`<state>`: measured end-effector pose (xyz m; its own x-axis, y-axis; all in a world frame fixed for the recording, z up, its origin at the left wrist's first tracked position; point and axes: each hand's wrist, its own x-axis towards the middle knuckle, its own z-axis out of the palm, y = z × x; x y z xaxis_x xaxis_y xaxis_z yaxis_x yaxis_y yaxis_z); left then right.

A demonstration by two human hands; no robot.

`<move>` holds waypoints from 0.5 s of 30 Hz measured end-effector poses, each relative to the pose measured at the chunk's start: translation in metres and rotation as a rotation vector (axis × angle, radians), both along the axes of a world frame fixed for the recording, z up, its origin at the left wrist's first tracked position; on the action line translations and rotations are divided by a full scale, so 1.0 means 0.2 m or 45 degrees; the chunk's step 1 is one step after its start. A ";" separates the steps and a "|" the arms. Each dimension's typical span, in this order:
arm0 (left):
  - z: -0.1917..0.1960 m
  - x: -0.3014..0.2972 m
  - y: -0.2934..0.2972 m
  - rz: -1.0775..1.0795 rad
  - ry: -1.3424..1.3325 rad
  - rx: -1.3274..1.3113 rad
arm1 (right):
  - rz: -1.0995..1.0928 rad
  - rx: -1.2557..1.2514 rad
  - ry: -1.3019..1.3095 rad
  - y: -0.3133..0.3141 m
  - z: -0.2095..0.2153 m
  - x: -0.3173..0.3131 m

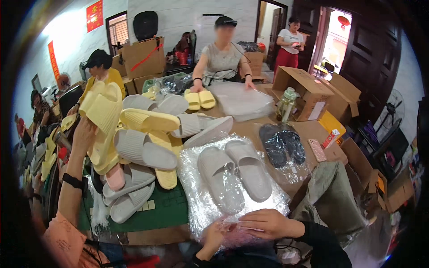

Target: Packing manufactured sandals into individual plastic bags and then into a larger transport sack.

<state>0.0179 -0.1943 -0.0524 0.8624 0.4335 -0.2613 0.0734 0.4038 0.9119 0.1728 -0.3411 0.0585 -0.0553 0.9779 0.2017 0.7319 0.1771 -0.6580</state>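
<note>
A pair of light grey slippers [255,174] lies side by side on shiny clear plastic bags [192,196] in front of me. I cannot tell whether the slippers are inside the top bag or on it. My left hand [215,233] is closed on the bag's near edge, below the slippers' heels. Beside it, my right hand [267,223] also pinches that edge, its fingers bent together and pointing left. Crumpled, pinkish-looking plastic shows between and under my hands.
Loose grey and yellow slippers [149,149] are heaped at left, where a co-worker's hand [84,136] holds yellow ones. Bagged dark slippers [282,145], a pink phone [317,150] and a bottle [286,103] lie right. Opposite, another person touches stacked plastic bags [243,100]. A sack [330,196] stands near right.
</note>
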 end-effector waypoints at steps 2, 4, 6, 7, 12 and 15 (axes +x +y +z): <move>0.09 -0.04 0.01 -0.075 0.039 -0.132 | -0.105 0.228 -0.285 0.04 0.16 -0.01; 0.19 -0.05 0.05 -0.187 0.249 -0.286 | -0.188 0.451 -0.570 0.10 0.20 -0.02; 0.28 -0.06 0.03 -0.212 0.183 -0.221 | -0.153 -0.104 -0.849 0.14 0.18 0.00; 0.32 -0.05 0.02 -0.221 0.108 -0.156 | -0.123 -0.202 -0.793 0.13 0.12 0.01; -0.04 -0.13 -0.02 -0.564 -0.286 1.123 | -0.462 -0.357 -0.736 0.12 0.11 -0.01; 0.08 -0.09 -0.06 -0.405 -0.275 0.997 | -0.495 -0.113 -0.655 0.06 0.03 0.05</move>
